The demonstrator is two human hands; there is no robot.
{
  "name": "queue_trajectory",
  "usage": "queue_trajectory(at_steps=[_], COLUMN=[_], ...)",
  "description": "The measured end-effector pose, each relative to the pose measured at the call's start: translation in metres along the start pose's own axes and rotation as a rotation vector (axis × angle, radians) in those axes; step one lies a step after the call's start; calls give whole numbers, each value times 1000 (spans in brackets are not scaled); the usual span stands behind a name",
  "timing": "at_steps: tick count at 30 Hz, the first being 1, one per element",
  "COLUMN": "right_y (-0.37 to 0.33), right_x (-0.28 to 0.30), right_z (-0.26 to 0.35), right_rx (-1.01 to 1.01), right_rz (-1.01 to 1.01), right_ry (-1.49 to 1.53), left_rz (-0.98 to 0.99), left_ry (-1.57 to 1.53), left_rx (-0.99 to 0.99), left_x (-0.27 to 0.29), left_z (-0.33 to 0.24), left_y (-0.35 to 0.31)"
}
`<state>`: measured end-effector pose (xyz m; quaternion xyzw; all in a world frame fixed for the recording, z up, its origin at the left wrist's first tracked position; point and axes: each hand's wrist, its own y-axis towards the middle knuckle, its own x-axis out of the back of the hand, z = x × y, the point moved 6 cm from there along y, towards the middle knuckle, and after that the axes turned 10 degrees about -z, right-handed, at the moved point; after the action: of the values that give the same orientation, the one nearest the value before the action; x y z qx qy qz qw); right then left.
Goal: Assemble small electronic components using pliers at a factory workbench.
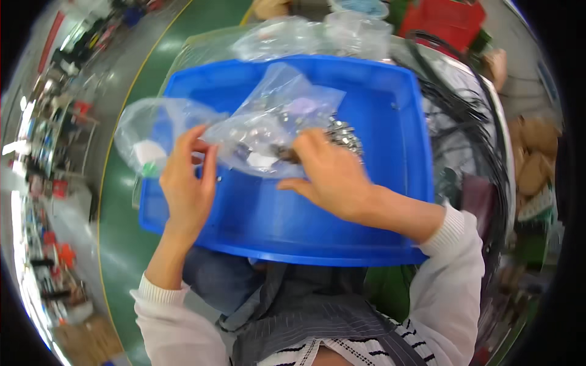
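A clear plastic bag [249, 131] with small shiny metal parts in it lies in a wide blue plastic tray [293, 244]. My left hand [186, 180] is at the bag's left edge, its fingers and thumb closed on the film. My right hand [336, 177] reaches over the bag's right side, with its thumb stretched away from the fingers. Its fingertips are by the metal parts and slightly blurred. A heap of loose metal parts [347, 137] shows on the tray floor beyond that hand. Left of my left hand, another clear bag [143, 125] with a white label hangs over the tray's side.
More clear plastic bags [281, 38] lie behind the tray. Black cables [455, 104] are bundled along its right side. A red container [442, 24] stands at the far right, with a person's hand [497, 67] near it. Cluttered shelves [61, 177] line the left beyond a green walkway.
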<state>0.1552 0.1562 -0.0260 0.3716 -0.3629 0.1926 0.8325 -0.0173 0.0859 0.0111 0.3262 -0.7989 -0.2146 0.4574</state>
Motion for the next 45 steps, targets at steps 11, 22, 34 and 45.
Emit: queue_trajectory(at_steps=[11,22,34,45], right_y=[94,126,55,26], right_x=[89,155,85,38], right_z=[-20,-44,-69,-102], right_rx=[-142,-120,-302,-500], right_rz=[-218,-82,-176,-10], right_ry=[169,105,807,946], left_rz=[65,412,342,443], left_ry=[278,-95,259,360], left_rx=[-90,-153,-154,-218], left_x=[-12,-17,1,-13], left_z=[-17,-72,14,42], left_y=[107,170,175,193])
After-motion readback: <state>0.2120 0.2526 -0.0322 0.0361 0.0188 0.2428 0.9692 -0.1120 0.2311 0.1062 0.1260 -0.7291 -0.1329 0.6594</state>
